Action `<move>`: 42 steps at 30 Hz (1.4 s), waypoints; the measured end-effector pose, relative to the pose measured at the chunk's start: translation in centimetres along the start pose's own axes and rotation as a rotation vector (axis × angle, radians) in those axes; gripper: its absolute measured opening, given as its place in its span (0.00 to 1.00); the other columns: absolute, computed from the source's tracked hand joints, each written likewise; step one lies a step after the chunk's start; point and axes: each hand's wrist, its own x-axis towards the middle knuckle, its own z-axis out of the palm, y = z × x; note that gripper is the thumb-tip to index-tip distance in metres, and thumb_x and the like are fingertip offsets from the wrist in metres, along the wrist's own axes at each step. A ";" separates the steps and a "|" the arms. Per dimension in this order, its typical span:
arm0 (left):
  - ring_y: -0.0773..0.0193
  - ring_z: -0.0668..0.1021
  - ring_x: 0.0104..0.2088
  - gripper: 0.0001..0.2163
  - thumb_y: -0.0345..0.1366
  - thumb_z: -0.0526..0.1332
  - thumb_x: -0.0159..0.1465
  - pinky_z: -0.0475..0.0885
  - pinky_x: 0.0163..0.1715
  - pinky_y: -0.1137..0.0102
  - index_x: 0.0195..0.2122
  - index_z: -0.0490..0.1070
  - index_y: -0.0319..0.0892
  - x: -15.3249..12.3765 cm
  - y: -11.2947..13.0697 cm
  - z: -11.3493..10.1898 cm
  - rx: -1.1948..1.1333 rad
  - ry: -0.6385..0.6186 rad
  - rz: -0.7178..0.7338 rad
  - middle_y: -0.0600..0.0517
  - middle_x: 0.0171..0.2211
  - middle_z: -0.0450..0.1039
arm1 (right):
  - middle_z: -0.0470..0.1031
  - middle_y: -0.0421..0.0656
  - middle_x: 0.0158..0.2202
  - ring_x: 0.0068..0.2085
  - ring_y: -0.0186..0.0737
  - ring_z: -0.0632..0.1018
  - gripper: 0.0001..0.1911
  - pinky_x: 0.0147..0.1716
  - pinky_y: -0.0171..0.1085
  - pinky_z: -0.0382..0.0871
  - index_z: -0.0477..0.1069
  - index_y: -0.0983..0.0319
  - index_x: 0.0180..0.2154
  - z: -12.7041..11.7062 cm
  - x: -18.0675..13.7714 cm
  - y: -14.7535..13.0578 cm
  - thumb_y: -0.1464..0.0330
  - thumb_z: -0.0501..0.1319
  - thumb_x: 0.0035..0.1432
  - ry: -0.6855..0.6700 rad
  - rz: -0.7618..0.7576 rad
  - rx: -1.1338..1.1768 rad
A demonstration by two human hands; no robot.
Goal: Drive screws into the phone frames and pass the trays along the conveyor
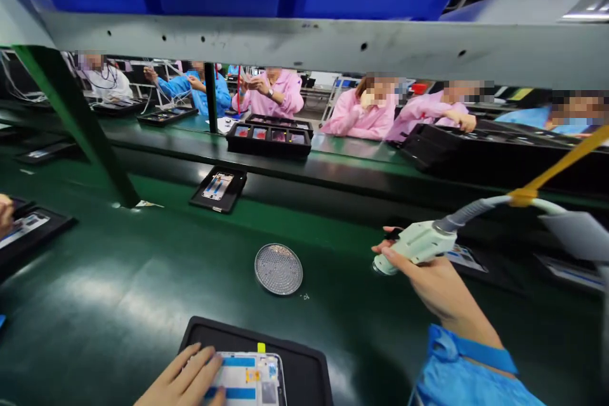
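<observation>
Head view: your left hand (183, 380) lies flat, fingers (209, 365) spread open on device (250, 380) in black tray (304, 361) at near bench (118, 292) edge; your right hand (428, 282) fingers wrapped around pale tool (416, 244), raised over bench right of round mesh disc (278, 268)

No words, brand names or signs can be read anywhere in this view. The only legible-seeming mark is a tiny pale stamp on the green bench (118, 304), just to the lower right of a round metal mesh disc (278, 269); it looks like the digits "04", though it is too small to be sure. The device (247, 377) in the near black tray (304, 361) shows blue, orange and yellow patches, but any print on them is too small and blurred to make out.
</observation>
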 end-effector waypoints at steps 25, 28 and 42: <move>0.56 0.76 0.41 0.08 0.41 0.67 0.62 0.64 0.45 0.61 0.37 0.72 0.46 7.2 -1.3 6.8 -0.443 0.028 0.100 0.50 0.40 0.79 | 0.70 0.36 0.28 0.32 0.35 0.74 0.11 0.39 0.44 0.73 0.71 0.58 0.39 18.4 -5.3 -5.3 0.71 0.68 0.53 -0.034 -0.119 0.330; 0.59 0.75 0.41 0.05 0.39 0.68 0.62 0.66 0.46 0.63 0.36 0.74 0.47 7.3 -1.2 7.0 -0.506 0.008 0.136 0.53 0.39 0.79 | 0.70 0.36 0.28 0.32 0.35 0.74 0.11 0.38 0.43 0.72 0.71 0.58 0.38 20.0 -5.3 -4.3 0.71 0.68 0.53 -0.060 -0.069 0.316; 0.47 0.78 0.47 0.06 0.41 0.62 0.67 0.65 0.49 0.51 0.39 0.74 0.46 8.2 -0.9 6.3 -0.535 0.035 -0.023 0.51 0.41 0.78 | 0.69 0.37 0.27 0.32 0.37 0.73 0.09 0.37 0.44 0.70 0.71 0.58 0.39 20.2 -5.7 -3.7 0.71 0.66 0.55 -0.079 -0.082 0.260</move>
